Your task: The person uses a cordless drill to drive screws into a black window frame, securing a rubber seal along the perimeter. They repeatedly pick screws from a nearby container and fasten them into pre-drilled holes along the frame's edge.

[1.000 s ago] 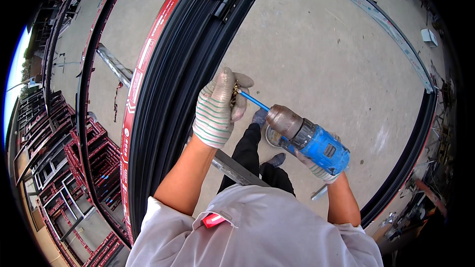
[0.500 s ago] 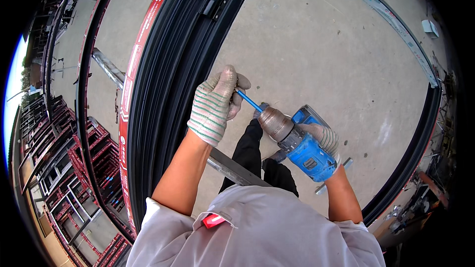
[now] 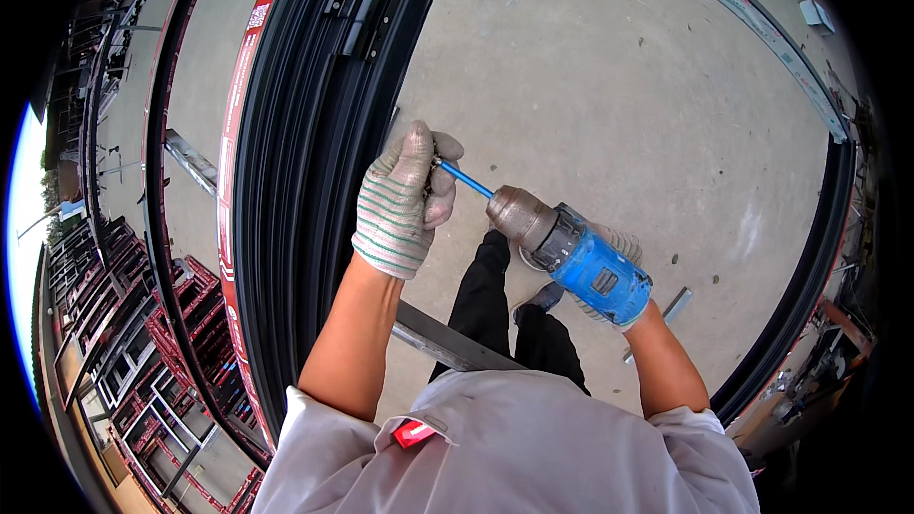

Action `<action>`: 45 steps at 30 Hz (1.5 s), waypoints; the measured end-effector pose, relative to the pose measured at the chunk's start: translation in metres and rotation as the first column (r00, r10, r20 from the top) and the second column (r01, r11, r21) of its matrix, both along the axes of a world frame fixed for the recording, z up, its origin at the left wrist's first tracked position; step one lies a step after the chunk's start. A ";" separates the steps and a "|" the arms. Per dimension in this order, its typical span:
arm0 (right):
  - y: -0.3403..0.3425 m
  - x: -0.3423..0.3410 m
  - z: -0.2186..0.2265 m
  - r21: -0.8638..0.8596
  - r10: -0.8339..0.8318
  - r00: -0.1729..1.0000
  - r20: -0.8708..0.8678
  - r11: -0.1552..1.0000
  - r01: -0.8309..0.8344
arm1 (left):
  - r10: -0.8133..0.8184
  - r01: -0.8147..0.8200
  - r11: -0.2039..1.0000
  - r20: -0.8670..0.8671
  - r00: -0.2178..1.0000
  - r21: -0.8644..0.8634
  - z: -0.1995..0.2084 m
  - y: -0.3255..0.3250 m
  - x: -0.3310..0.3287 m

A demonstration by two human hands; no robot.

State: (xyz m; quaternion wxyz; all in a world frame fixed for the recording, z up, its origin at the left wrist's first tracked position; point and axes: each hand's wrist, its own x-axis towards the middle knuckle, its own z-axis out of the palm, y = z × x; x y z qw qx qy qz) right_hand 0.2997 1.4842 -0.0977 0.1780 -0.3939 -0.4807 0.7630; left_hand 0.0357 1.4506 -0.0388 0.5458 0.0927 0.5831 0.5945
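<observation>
My left hand (image 3: 405, 195), in a white knitted glove with green stripes, is closed in a pinch. Small metal screws (image 3: 437, 163) show between thumb and fingers, mostly hidden by the glove. The tip of a long blue driver bit (image 3: 466, 178) meets the screw at my fingertips. That bit sits in the worn metal chuck of a blue cordless drill (image 3: 600, 276). Gloved as well, my right hand (image 3: 621, 244) is wrapped round the drill's handle, largely hidden under its body. The drill points up and left, toward my left hand.
Long black frame profiles (image 3: 295, 133) with a red-filmed edge (image 3: 231, 162) run along my left side. A metal bar (image 3: 452, 343) crosses in front of my waist. Another frame profile (image 3: 800, 67) curves along the right. Stacked red and black frames (image 3: 181, 371) stand at lower left.
Both hands and the drill have shifted slightly left in view. The drill has rotated a little flatter, covering more of my right hand. The bit stays at my left fingertips.
</observation>
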 end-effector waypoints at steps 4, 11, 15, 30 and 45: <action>0.017 -0.017 0.008 0.649 0.117 0.914 0.389 0.669 -0.362 | 0.048 -0.079 0.986 0.205 0.978 0.147 -0.016 0.014 -0.004; 0.042 -0.052 -0.029 0.471 -0.013 0.991 0.130 0.881 -0.050 | 0.116 -0.199 0.942 0.295 0.949 0.269 -0.044 0.043 -0.023; 0.062 -0.059 -0.053 0.568 0.011 0.993 0.121 0.820 -0.078 | 0.093 -0.086 0.980 -0.034 0.995 0.180 -0.049 0.058 -0.038; 0.098 -0.063 -0.069 0.160 0.126 0.991 0.046 0.978 -0.132 | 0.037 -0.082 0.977 0.224 0.974 0.195 -0.073 0.067 -0.059; 0.108 -0.099 -0.066 0.024 0.082 0.994 -0.078 0.997 -0.080 | 0.268 -0.294 0.926 0.134 0.954 0.236 -0.083 0.091 -0.048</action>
